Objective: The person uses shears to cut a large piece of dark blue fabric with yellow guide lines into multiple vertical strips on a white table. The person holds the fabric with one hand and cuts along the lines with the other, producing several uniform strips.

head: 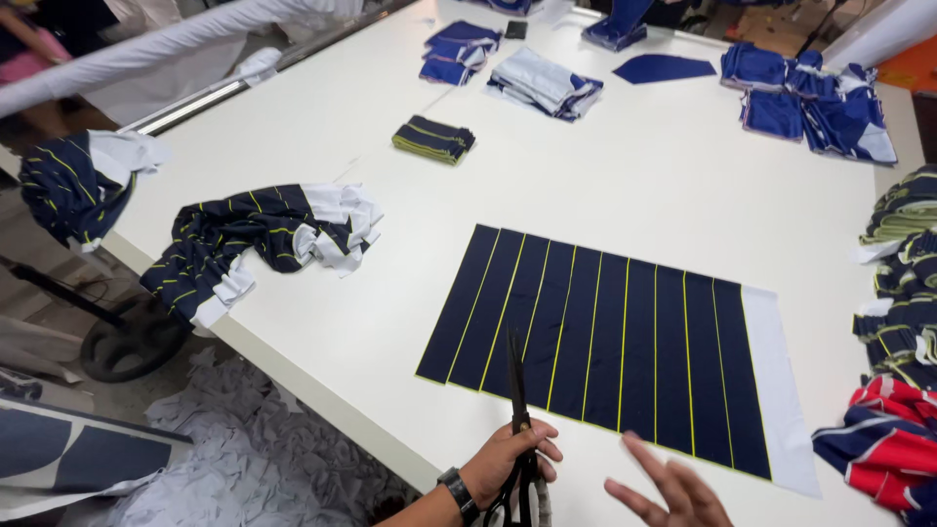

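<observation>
Scissors (515, 410) sit shut in the left hand (508, 464), blades over the near edge of the striped navy cloth (595, 346) lying flat on the table (634, 185); right hand (673, 488) hovers wide open, holding nothing, just near of the cloth; best pressed flat while cutting along a stripe.

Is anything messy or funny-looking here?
Yes. A striped navy cloth bundle is crumpled and droops over the white table's left edge, while other pieces lie flat or stacked. Pale fabric scraps litter the floor below. The left hand holds black scissors; the right hand hovers open.
</observation>
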